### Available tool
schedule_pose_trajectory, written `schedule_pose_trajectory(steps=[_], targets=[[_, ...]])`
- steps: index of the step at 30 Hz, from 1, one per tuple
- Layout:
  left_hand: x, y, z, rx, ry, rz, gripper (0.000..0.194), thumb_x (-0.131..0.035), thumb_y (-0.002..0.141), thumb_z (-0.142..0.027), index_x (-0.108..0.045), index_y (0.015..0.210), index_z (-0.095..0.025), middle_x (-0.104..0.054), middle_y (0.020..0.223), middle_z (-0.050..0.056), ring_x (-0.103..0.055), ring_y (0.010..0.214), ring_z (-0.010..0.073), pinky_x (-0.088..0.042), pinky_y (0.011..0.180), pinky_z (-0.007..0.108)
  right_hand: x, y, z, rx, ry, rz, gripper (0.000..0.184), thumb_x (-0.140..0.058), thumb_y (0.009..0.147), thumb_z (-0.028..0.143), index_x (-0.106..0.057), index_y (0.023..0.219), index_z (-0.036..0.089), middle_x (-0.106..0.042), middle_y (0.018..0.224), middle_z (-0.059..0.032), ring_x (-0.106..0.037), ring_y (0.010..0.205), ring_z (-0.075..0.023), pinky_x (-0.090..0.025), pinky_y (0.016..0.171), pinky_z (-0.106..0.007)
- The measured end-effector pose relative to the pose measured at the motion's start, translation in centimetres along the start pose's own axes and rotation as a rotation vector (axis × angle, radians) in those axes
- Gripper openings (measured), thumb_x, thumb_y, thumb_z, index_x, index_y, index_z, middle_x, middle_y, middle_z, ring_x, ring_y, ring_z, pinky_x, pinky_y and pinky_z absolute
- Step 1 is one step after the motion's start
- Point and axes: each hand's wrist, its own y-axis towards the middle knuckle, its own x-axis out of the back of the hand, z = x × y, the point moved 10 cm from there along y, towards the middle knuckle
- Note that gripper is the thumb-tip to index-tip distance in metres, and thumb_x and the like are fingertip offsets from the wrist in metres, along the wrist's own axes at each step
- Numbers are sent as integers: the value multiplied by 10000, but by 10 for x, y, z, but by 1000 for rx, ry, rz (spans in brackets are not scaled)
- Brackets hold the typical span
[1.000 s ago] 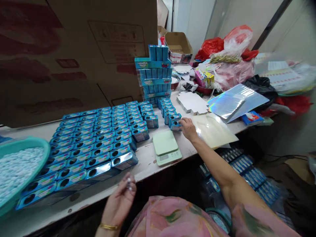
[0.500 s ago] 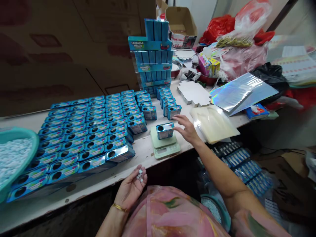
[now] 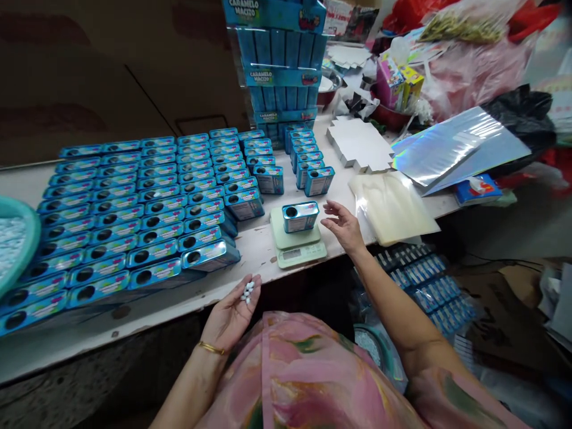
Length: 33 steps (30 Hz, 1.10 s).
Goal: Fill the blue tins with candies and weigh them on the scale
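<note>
My left hand (image 3: 235, 307), palm up and cupped at the table's front edge, holds several small pale candies (image 3: 247, 292). A blue tin (image 3: 300, 217) with a round dark hole in its top stands on a pale green kitchen scale (image 3: 295, 247). Just right of that tin, my right hand (image 3: 342, 225) hovers with fingers apart and nothing in them. To the left, rows of similar blue tins (image 3: 156, 239) stand close together, most with the same dark hole showing. A shorter row of tins (image 3: 319, 181) stands behind the scale.
A teal basin (image 3: 33, 238) of pale candies sits at the far left. Stacked display boxes (image 3: 279, 76) rise at the back. Flat white card pieces (image 3: 357, 143), plastic sheets (image 3: 393, 205) and shiny film (image 3: 456, 149) lie on the right. More packed tins (image 3: 424, 286) are below the table.
My right hand has drawn slightly away from the tin on the scale. My left hand still cups the candies. The camera view has tilted down and shifted.
</note>
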Motion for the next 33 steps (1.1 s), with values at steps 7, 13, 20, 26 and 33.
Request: schedule_pose_trajectory(steps=[7,13,20,26,33], targets=[[-6,-6,4,-24,107,56,274,-397,750,46,-588,923,-49,-616,995,175,-572,956,208,-502,782,252,-11,0,9,20,-103,74,617,-672,621,359,-416,1180,305,-461,1210,-32,-461,1055,-185,-414,868,-360],[-3,-8,8,-7,192,49,278,-458,725,45,-595,925,-92,-647,920,118,-615,847,154,-508,739,208,-13,-2,8,19,-92,55,634,-671,623,359,-388,1187,299,-455,1211,-41,-457,1061,-183,-410,866,-356],[-9,-6,15,91,99,95,248,-434,761,-29,-590,954,-43,-633,928,184,-624,803,192,-523,705,272,-34,-3,-13,-52,-54,160,646,-690,594,301,-393,1164,242,-496,1148,-53,-479,1041,-170,-374,912,-358],[-13,2,9,98,52,105,235,-426,771,-49,-600,930,-34,-634,904,188,-621,806,200,-520,708,286,-46,7,-15,-52,-39,160,478,-631,649,298,-443,1081,220,-555,990,-24,-536,896,-146,-430,839,-313],[-51,13,5,115,-50,168,210,-429,792,-118,-598,879,-29,-628,879,176,-609,827,201,-512,717,290,-59,-7,45,250,-377,185,322,-498,742,172,-488,1059,225,-553,1008,-42,-521,941,-176,-432,842,-352]])
